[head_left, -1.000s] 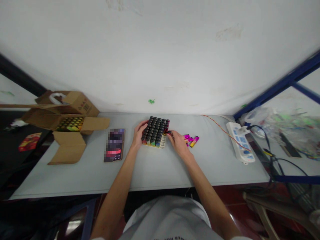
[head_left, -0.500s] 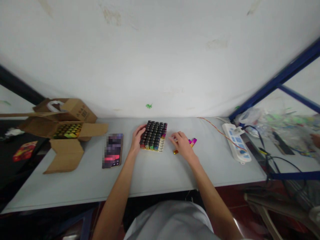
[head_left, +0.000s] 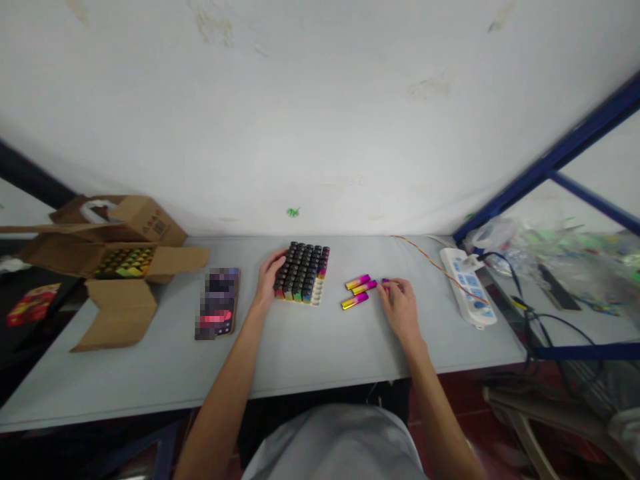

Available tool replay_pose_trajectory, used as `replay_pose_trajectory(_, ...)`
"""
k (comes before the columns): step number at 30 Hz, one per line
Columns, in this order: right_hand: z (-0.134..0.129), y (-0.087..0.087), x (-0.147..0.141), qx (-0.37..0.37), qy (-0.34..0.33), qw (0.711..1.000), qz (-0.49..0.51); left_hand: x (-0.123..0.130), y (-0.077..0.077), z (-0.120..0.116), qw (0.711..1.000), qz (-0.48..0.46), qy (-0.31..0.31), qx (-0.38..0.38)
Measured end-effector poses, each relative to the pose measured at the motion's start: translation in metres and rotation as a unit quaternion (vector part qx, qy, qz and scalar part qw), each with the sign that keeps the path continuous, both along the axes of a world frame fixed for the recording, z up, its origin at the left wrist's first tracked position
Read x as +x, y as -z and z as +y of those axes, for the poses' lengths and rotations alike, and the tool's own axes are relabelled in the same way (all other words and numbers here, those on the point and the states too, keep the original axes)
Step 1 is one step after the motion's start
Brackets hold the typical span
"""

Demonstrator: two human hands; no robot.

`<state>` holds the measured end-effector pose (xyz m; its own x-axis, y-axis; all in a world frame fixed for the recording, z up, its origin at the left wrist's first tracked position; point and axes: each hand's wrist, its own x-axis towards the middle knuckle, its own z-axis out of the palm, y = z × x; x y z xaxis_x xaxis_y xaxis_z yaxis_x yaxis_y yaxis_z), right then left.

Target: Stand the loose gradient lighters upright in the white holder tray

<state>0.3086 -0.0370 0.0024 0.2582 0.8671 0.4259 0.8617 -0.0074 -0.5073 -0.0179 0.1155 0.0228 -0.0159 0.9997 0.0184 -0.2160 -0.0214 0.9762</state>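
Observation:
A white tray (head_left: 317, 293) holds rows of black-topped tubes (head_left: 300, 267), with bare slots along its right side. My left hand (head_left: 271, 275) is wrapped round the tray's left edge. Right of the tray, three yellow-and-purple tubes (head_left: 355, 301) lie loose on the table. Beside them my right hand (head_left: 399, 303) has its fingertips closed on another purple tube (head_left: 385, 281), which is mostly hidden by the fingers.
A phone (head_left: 218, 303) lies left of the tray. Farther left stands an open cardboard box (head_left: 117, 307) with more tubes inside. At the right are a white power strip (head_left: 467, 287), a thin orange cord, black cables and a blue metal frame (head_left: 545, 163).
My right hand has moved right, from over the loose tubes to the purple tube beside them, uncovering the three tubes. My left hand stays at the tray. The view has shifted slightly.

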Motion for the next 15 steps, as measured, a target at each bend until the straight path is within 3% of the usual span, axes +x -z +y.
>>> replay_pose_trajectory(5, 0.015, -0.001, 0.012, -0.045, 0.047, 0.997, 0.029, -0.001, 0.002, 0.002, 1.000, -0.005, 0.004, -0.009)
replay_pose_trajectory(9, 0.019, -0.016, 0.023, -0.101, 0.045, 0.985, 0.130, -0.002, 0.004, 0.003, 1.000, -0.009, 0.003, -0.010)
replay_pose_trajectory(12, 0.019, -0.033, 0.012, -0.095, -0.032, 0.956, 0.274, -0.003, 0.006, 0.003, 1.000, -0.008, 0.006, -0.011)
replay_pose_trajectory(15, 0.024, -0.048, -0.019, -0.085, -0.143, 0.891, 0.422, -0.003, 0.006, 0.002, 1.000, -0.010, 0.006, -0.010)
